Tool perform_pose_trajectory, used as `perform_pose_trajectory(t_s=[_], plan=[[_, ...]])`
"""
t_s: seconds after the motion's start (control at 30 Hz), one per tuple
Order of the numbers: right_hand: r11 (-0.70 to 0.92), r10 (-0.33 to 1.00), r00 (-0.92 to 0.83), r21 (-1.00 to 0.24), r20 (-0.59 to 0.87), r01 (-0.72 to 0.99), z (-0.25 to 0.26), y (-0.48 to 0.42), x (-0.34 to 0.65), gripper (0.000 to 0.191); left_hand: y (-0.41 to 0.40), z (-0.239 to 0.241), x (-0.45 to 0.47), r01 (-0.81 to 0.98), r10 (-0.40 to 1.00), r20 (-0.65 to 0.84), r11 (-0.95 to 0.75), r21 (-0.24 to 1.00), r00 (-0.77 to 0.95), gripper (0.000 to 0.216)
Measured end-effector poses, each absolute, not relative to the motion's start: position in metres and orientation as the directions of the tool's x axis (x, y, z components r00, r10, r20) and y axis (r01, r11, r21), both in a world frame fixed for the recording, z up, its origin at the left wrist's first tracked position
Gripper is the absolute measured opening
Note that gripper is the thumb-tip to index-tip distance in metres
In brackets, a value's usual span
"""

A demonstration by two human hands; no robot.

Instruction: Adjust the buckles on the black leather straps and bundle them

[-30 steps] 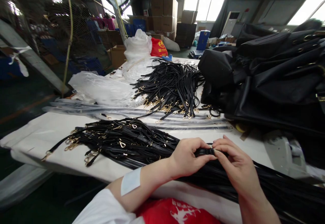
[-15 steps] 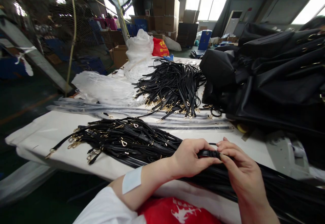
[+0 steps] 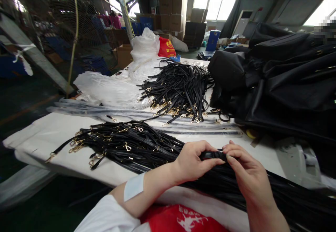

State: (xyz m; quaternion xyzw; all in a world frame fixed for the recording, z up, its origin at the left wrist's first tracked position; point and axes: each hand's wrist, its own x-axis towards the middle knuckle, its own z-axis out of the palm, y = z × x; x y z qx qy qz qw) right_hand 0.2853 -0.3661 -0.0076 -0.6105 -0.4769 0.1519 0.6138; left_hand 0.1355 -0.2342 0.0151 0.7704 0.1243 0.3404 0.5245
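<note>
Both hands pinch one black strap at frame bottom centre.
Left hand (image 3: 193,163) and right hand (image 3: 245,170) grip the strap (image 3: 211,155); the near strap pile (image 3: 123,144) and far strap pile (image 3: 178,88) look unsorted.

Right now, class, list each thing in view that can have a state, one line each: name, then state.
Left hand: closed, pinching the black strap.
Right hand: closed, pinching the same strap.
Black strap: held between both hands, above the table.
Near strap pile: lying loose, gold clasps fanned leftward.
Far strap pile: heaped, tangled.
Black bags: stacked at right.
White plastic bag: upright, bunched.
</note>
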Motion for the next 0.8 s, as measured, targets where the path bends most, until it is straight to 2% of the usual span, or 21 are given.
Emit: perform_pose_trajectory(t_s=[0.17, 0.27, 0.37, 0.43, 0.53, 0.6, 0.7, 0.8], plan=[[0.246, 0.787, 0.468, -0.901, 0.401, 0.357, -0.015, -0.363, 0.280, 0.007, -0.239, 0.008, 0.138, -0.179, 0.539, 0.381, -0.389, 0.904, 0.751, 0.024], [0.238, 0.789, 0.450, -0.884, 0.418, 0.403, -0.013, -0.363, 0.281, 0.008, -0.239, 0.006, 0.139, -0.168, 0.536, 0.380, -0.402, 0.900, 0.754, 0.025], [0.157, 0.827, 0.404, -0.850, 0.391, 0.503, -0.005, -0.365, 0.285, 0.009, -0.236, 0.006, 0.140, -0.132, 0.512, 0.351, -0.416, 0.900, 0.784, 0.025], [0.100, 0.838, 0.380, -0.794, 0.393, 0.600, 0.000, -0.368, 0.287, 0.009, -0.233, 0.006, 0.140, -0.112, 0.469, 0.325, -0.426, 0.898, 0.821, 0.024], [0.046, 0.832, 0.325, -0.640, 0.450, 0.767, 0.002, -0.371, 0.285, 0.035, -0.231, 0.006, 0.140, -0.096, 0.415, 0.302, -0.448, 0.889, 0.858, 0.023], [0.047, 0.825, 0.272, -0.540, 0.496, 0.840, -0.001, -0.371, 0.283, 0.033, -0.232, 0.006, 0.139, -0.089, 0.395, 0.306, -0.480, 0.873, 0.866, 0.024], [0.047, 0.803, 0.234, -0.450, 0.548, 0.892, -0.009, -0.368, 0.279, 0.022, -0.233, 0.005, 0.138, -0.057, 0.340, 0.368, -0.663, 0.746, 0.865, 0.025], [-0.002, 0.786, 0.239, -0.384, 0.571, 0.923, -0.013, -0.364, 0.276, 0.022, -0.235, 0.006, 0.138, -0.009, 0.224, 0.464, -0.893, 0.449, 0.857, 0.027]])
